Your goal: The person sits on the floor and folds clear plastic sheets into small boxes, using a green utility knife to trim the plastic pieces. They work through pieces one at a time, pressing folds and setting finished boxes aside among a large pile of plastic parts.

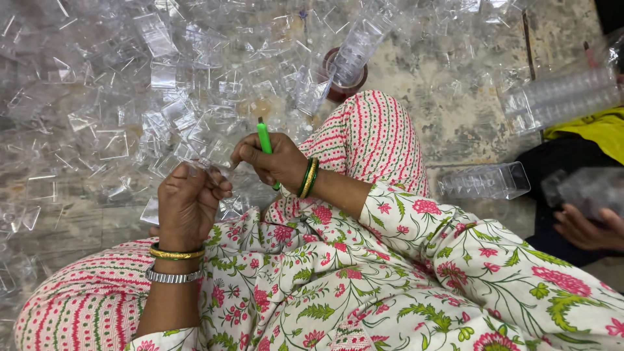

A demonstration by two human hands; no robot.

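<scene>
My left hand is closed around a small clear plastic piece, held just above my lap. My right hand grips a green pen-like tool, its tip pointing up, close beside the clear piece. Both wrists wear bangles, and the left also has a metal band. I sit on the floor in a floral and striped pink outfit, one knee raised.
A big heap of clear plastic pieces covers the floor ahead and to the left. A stack of clear pieces leans on a dark tape roll. Another stack lies to the right. Another person's hand holds clear pieces at the right edge.
</scene>
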